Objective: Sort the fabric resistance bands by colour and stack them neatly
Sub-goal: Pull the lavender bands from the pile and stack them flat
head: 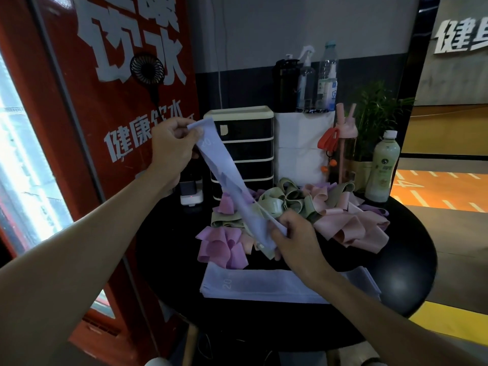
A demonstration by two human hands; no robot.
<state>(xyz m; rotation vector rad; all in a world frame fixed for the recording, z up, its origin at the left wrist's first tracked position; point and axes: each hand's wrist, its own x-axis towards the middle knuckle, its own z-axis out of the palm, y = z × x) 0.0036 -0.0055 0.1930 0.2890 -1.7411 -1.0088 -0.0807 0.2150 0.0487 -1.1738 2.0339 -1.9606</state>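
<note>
Two hands hold one pale lilac band (227, 178) stretched on a slant above the round black table (401, 262). The left hand (171, 147) is raised at the far left, its grip pinching the band's upper end between thumb and fingers, with the number 20 printed just below. The right hand (293, 237) sits lower and nearer, its grip pinching the band's lower end over the heap.

On the near side of the table lies one flat stack (264, 286) of folded bands in the same pale lilac, partly under the right forearm; how many layers it has cannot be told. Just beyond it is one loose heap of tangled bands in three colours: purple bands (221, 247) on the left, green bands (280, 202) in the middle and pink bands (351, 228) on the right. They overlap too much to count.

At the far side stands one drawer unit (244, 143) showing four dark drawer fronts. Right of it, one white box (301, 149) carries three bottles: dark, spray and clear. One pink bottle (344, 143) and one green drink bottle (383, 167) stand at the far right, by a potted plant (375, 114)
</note>
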